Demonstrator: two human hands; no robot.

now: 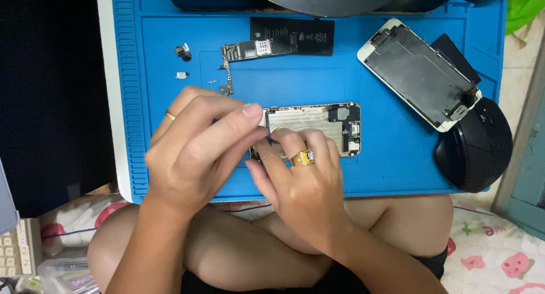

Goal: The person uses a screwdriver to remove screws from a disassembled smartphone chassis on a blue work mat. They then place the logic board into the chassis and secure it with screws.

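Working over an opened phone housing (pixel 318 129) lying flat in the middle of a blue repair mat (pixel 397 175), long side running left to right, so the inner cavity is facing up and staying steady.

Left hand (pixel 198 152), with a plain gold ring, curling over the housing's left end, thumb and forefinger pinching together just above that end; gripping something small there, perhaps, but the fingers are hiding it, so hard to say whether anything is actually held. Right hand (pixel 301 186), wearing a gold ring with a stone, pressing down with fingertips on the lower left part of the housing, seemingly pinning it against the mat while the other hand is picking; not closing around anything.

Lying set apart toward the far edge of the mat, probably for keeping removed parts in order: a logic board (pixel 255 51), touching a black battery (pixel 301 36), two tiny components (pixel 183 53), and a display assembly (pixel 417 72) face down at the right, beside a dark rounded object (pixel 477 149).
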